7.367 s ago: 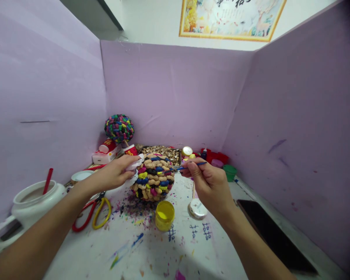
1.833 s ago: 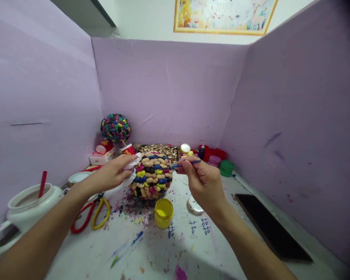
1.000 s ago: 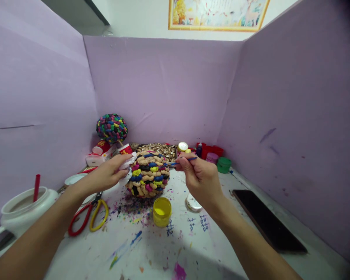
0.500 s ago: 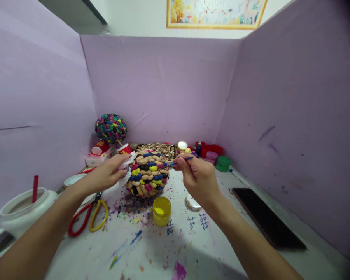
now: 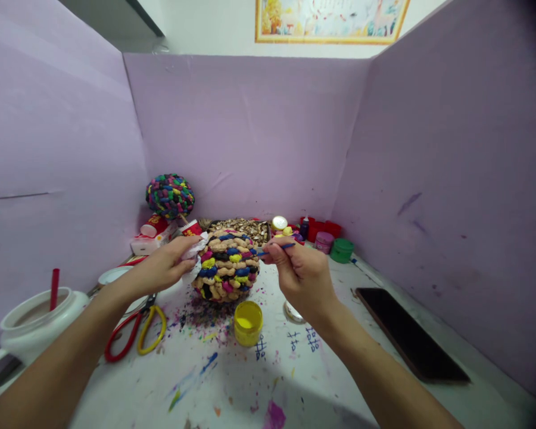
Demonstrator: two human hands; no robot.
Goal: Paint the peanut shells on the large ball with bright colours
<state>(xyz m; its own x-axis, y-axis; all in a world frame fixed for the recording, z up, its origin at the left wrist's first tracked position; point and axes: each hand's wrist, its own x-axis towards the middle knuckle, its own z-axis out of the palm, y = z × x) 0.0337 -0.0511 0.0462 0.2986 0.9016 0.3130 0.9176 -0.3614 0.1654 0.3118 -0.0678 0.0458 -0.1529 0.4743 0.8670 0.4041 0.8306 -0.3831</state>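
A round ball covered in peanut-like shells (image 5: 227, 268) rests on the table, part tan and part painted blue, yellow, black and pink. My left hand (image 5: 172, 262) presses a crumpled white tissue (image 5: 199, 256) against its left side. In my right hand (image 5: 301, 271) is a thin blue paintbrush (image 5: 277, 249), pinched between the fingers, its tip at the ball's right side. Whether the tip touches the ball I cannot tell. Just in front of the ball stands an open jar of yellow paint (image 5: 248, 323). A round lid (image 5: 293, 312) lies partly hidden behind my right wrist.
Red-and-yellow-handled scissors (image 5: 136, 328) and a white pot (image 5: 36, 322) lie at left. A black phone (image 5: 411, 333) is at right. Behind are a painted ball (image 5: 170, 196), a tray of shells (image 5: 245, 229) and a green paint jar (image 5: 342, 251). Purple panels enclose the table.
My right hand has dipped slightly, and the brush with it, staying at the ball's right side. My left hand, the tissue and the ball have hardly moved.
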